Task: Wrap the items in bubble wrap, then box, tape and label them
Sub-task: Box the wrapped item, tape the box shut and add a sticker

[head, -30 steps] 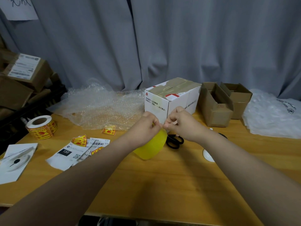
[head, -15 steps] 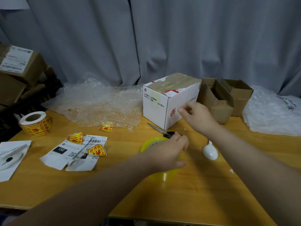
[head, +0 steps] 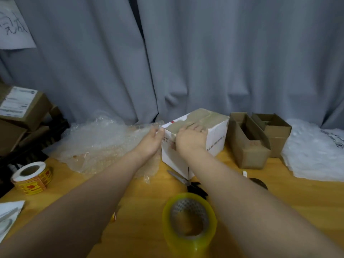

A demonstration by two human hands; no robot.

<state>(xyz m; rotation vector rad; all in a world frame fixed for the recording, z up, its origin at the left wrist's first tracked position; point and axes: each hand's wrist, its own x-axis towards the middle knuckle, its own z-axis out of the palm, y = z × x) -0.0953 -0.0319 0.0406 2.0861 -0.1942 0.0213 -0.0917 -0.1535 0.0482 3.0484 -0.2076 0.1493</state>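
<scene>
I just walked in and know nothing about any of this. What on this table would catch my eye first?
Two hands meet on a white box at the back middle of the wooden table: the right hand lies flat on its taped top, and the left hand touches its left corner. Nearest the camera a roll of yellow tape sits on the table. Crumpled bubble wrap spreads out left of the box.

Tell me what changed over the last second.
The left hand set down and let go of the yellow tape roll; both hands moved forward to the white box, the right hand pressing flat on its taped top. Box, scissors and sticker roll stayed put.
</scene>
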